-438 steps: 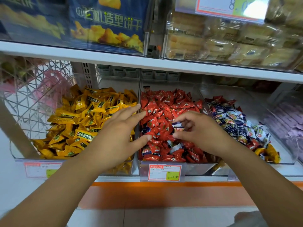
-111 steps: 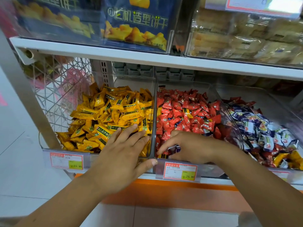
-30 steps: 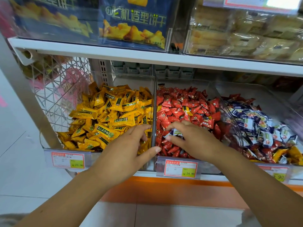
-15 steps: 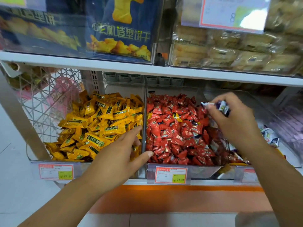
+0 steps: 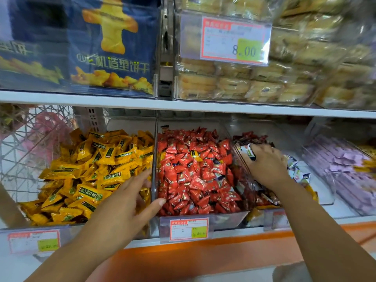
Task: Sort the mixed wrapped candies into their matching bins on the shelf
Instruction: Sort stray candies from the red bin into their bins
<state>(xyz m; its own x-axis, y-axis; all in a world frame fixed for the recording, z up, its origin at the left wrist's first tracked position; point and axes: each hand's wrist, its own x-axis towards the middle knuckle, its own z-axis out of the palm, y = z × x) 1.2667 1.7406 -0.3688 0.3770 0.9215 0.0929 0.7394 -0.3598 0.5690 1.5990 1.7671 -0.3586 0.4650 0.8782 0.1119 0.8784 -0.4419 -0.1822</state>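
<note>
- The right hand (image 5: 266, 165) is hovering over the clear bin (image 5: 323, 192) just right of the red candy bin (image 5: 230, 219), its fingers (image 5: 256, 148) clamping a blue-and-white candy (image 5: 248, 152) close to the shared wall.
- The left hand (image 5: 124, 204) is resting across the red candy bin's left wall, empty, with its fingers apart and straight on the yellow candies (image 5: 95, 169) to the left and its thumb touching the red candies (image 5: 191, 176) near the front.
- A stray yellow candy (image 5: 194, 154) is lying among the red ones towards the back of the red candy bin.
- More blue-and-white candies (image 5: 297, 169) are lying in the clear bin.
</note>
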